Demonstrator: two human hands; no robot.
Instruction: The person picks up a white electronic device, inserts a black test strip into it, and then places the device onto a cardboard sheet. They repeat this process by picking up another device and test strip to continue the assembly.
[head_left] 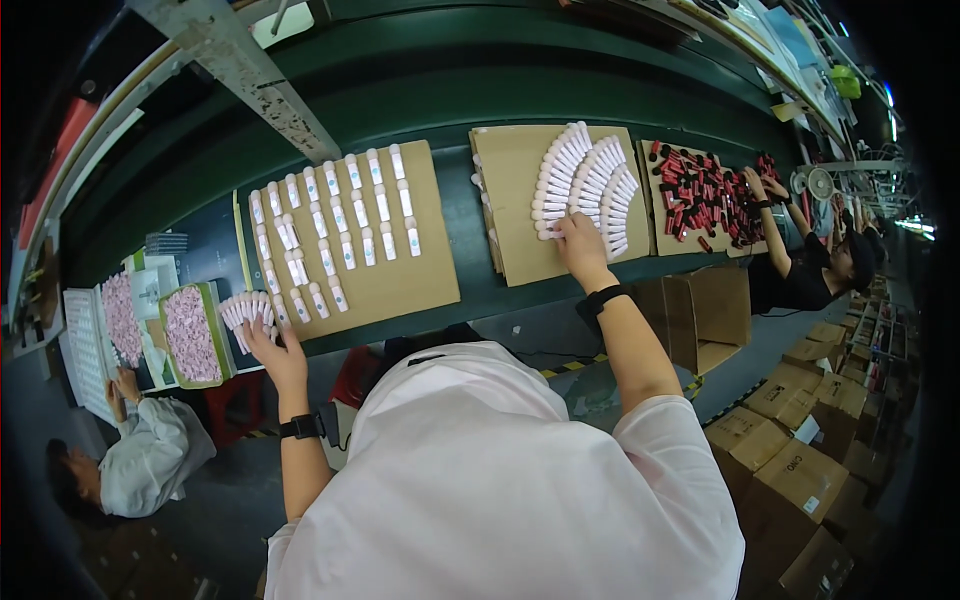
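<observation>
While the left hand [268, 350] closes its grip on a fan of white tubes [246, 310] at the near edge of the green table [470, 230], the right hand [580, 245] rests with fingers spread on the lower end of curved tube rows [585, 185] on a cardboard sheet [515, 215]. Between the two hands lies another cardboard sheet [420, 280] carrying spaced tubes [335, 225] in slanted lines. Left of the fan sits a green tray [190, 335] of pink pieces, with a seated person [140, 455] below it. Further right, red-and-black tubes [700, 195] cover a third sheet, where another person's hands [755, 185] work. Brown boxes [790, 440] stand on the floor to the right.
</observation>
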